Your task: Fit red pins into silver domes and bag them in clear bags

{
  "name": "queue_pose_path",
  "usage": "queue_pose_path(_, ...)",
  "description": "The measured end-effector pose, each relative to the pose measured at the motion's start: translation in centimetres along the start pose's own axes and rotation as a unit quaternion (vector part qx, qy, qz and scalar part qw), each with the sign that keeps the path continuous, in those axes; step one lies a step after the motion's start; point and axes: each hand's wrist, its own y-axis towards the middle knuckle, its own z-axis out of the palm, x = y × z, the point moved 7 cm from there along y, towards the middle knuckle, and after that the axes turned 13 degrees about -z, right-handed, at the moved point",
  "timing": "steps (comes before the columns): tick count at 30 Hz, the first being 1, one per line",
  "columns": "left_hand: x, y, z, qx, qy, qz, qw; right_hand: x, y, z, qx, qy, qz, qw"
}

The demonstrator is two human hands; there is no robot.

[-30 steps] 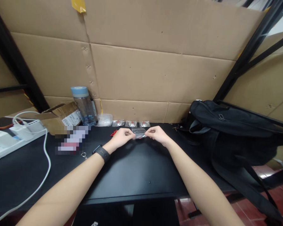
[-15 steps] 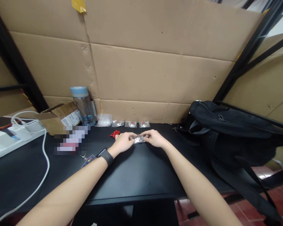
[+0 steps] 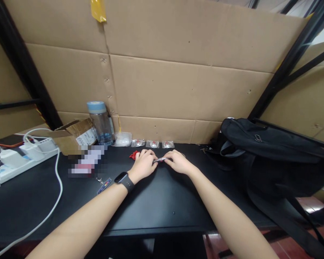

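Observation:
Between my two hands is a small clear plastic packet, now seen nearly edge-on, with something dark and reddish inside. My left hand, a watch on its wrist, pinches the packet's left end. On the other end my right hand has its thumb and fingers closed. What lies inside the packet is too small to make out. Just beyond my left hand sits a red corded bundle, partly hidden by the fingers. Behind the hands, three similar packets, including the middle packet, lie in a row by the cardboard wall.
On the left stand a blue-lidded bottle, an open cardboard box and a white power strip with a trailing cable. A small keychain lies near my left wrist. A black backpack fills the right side.
The packet has tipped from showing its flat face to nearly edge-on. Both hands still hold it, and my fingers have curled further over it. The view has shifted slightly.

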Motion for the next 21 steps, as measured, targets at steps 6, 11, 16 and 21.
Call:
queue_pose_path(6,1.1,0.9,-0.4,-0.006,-0.043,-0.056,0.998,-1.3,0.0,0.1,-0.065,0.153,0.083,0.983)
queue_pose_path(11,1.7,1.4,-0.9,0.008,-0.095,-0.067,0.993,-1.9,-0.2,1.0,-0.111,0.331,0.155,0.924)
queue_pose_path(16,1.4,1.3,-1.0,0.023,-0.111,-0.053,0.992,-2.9,-0.9,-0.2,-0.149,0.340,0.194,0.908)
queue_pose_path(21,1.3,0.8,-1.3,0.018,-0.082,-0.058,0.995,-6.6,-2.4,-2.7,-0.217,0.289,0.244,0.900)
